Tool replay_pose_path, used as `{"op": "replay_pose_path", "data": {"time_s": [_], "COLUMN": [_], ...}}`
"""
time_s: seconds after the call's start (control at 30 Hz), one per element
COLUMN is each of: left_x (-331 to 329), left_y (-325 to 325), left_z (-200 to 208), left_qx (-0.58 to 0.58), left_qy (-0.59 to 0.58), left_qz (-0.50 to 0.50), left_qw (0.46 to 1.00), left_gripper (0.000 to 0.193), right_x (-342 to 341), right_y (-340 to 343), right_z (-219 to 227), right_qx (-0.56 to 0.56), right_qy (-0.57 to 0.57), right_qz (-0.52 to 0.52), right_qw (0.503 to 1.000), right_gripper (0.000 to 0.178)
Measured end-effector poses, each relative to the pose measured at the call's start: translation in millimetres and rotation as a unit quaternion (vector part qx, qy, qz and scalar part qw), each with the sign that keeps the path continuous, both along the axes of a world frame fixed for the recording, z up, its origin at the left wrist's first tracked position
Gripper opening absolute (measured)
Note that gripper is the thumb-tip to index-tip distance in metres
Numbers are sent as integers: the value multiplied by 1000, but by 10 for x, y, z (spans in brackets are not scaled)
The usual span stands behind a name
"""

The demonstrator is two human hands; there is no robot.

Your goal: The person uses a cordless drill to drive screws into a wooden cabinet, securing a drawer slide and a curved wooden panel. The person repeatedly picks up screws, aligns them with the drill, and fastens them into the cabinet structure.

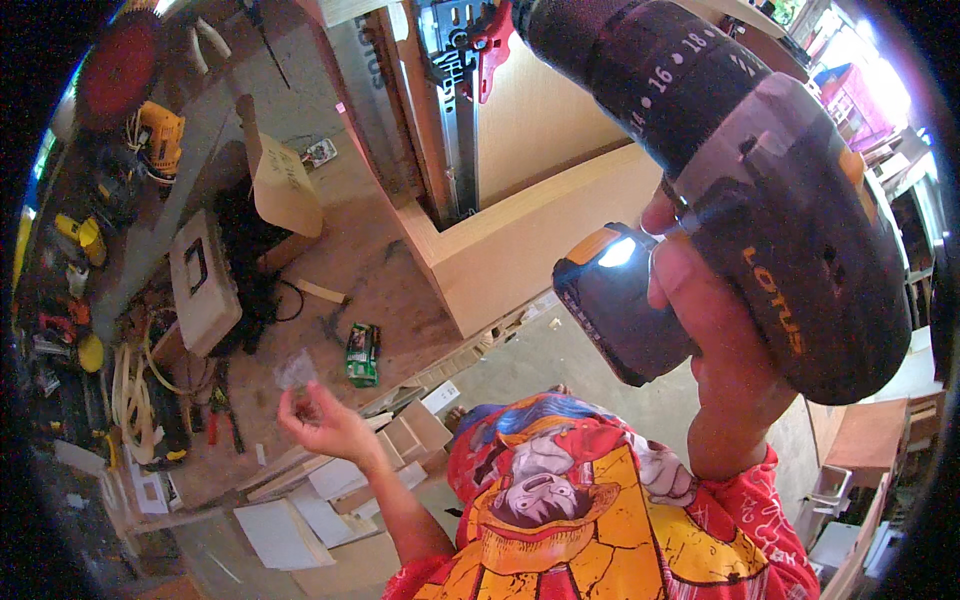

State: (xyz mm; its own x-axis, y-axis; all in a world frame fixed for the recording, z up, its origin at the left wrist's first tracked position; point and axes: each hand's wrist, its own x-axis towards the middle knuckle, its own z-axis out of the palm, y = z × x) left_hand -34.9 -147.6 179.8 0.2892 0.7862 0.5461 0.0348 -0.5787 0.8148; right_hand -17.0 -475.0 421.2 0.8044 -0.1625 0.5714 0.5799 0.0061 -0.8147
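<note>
My right hand (685,285) grips a black and grey cordless drill (800,230) by its handle, raised close to the camera. Its chuck points to the upper left, and a lamp glows white near the battery. My left hand (325,425) is over the workbench edge with its fingers curled in; what they hold is too small to make out. A small clear plastic bag (296,370) is right at those fingertips. Ahead is a light wooden cabinet box (500,260) with a metal drawer slide (462,150) along its inside. A red plastic clip (493,50) shows near the slide's upper end.
On the brown workbench (370,270) lie a green printed packet (362,355), a beige tool case (205,283) and a curled cardboard piece (285,190). Several tools, cords and a yellow power tool (160,135) crowd the left. Board offcuts (285,535) lie below the bench edge.
</note>
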Motion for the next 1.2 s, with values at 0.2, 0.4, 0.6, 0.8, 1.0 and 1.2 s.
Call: {"op": "replay_pose_path", "data": {"time_s": [0.2,0.4,0.6,0.8,1.0,1.2], "left_x": [220,650,995,1307,1394,1440], "left_y": [-1088,-1544,-1815,-1857,-1881,-1823], "left_z": [1543,2261,2474,2553,2610,2674], "left_qx": [-158,-452,-627,-652,-666,-671], "left_qy": [-153,-178,-257,-295,-294,-298], "left_qz": [-471,-634,-654,-659,-647,-633], "left_qw": [854,601,337,230,227,244], "left_gripper": [21,38,28,24,23,22], "right_x": [30,69,60,139,177,178], "right_y": [1,82,103,189,142,208], "right_z": [-58,124,166,160,195,212], "right_qx": [33,-125,-228,-178,-215,-200], "right_qy": [48,53,4,-29,-35,-32], "right_qz": [74,-5,-106,-93,-104,-96], "right_qw": [995,991,968,979,970,975], "right_gripper": [51,47,39,42,36,34]}}
